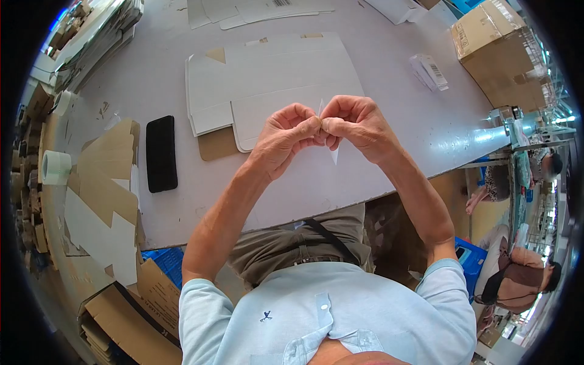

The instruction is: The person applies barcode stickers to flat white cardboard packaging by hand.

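Note:
My left hand [285, 137] and my right hand [360, 126] meet in front of my chest, above the table [243, 207]. Both are closed, thumb against fingers, pinching a thin white sheet [335, 154] seen nearly edge-on. Its lower corner sticks out below my fingertips and a narrow tip shows above them. Just beyond my hands lie flattened white cartons [280, 76] in a stack, with a brown cardboard face showing at the near left corner. To the left of the cartons lies a black smartphone [160, 153].
A small bundle of barcode labels [429, 72] lies at the right, near a taped cardboard box [496, 52]. Cut cardboard [109, 164] and a tape roll [56, 167] are at the left. Two people sit beyond the table's right side, one a seated person [520, 280].

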